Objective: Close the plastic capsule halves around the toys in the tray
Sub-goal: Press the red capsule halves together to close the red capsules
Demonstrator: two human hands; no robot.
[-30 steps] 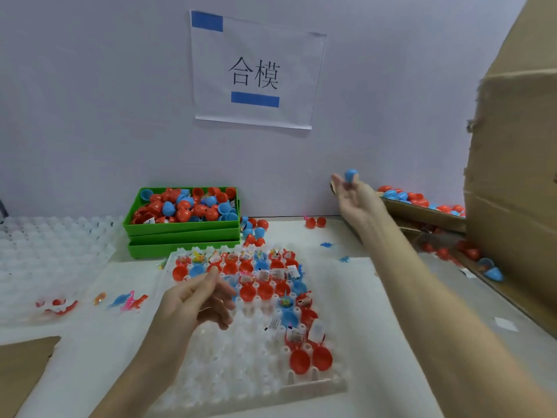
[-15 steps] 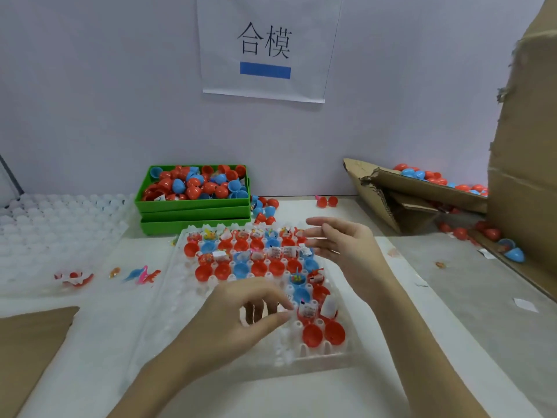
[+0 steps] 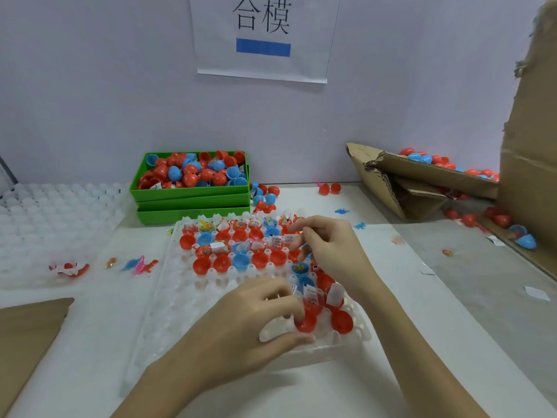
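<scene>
Both hands have dropped lower over the clear plastic tray (image 3: 168, 297) on the white bench (image 3: 391, 297) since half a second ago, when the left hand hovered with thumb and forefinger not yet closed and the right hand was held open above the tray's far rows. Now the left hand (image 3: 256, 315) has its fingers (image 3: 289, 306) curled onto a red capsule half (image 3: 306, 322) seated in the tray's near right corner, thumb below and fingertips on its rim. Just right of it sits another red half (image 3: 342, 321). The right hand (image 3: 331, 251) hovers over the tray's right side, fingers loosely bent; whether they pinch anything cannot be told. A blue half holding a toy (image 3: 300, 268) lies just beneath its palm. Further rows of red and blue halves fill the tray's far part. Behind the tray, stacked green bins (image 3: 193, 200) hold loose capsule halves. A torn cardboard box (image 3: 391, 182) lies at far right. A paper sign (image 3: 262, 37) on the wall reads "合模" above a blue bar.
</scene>
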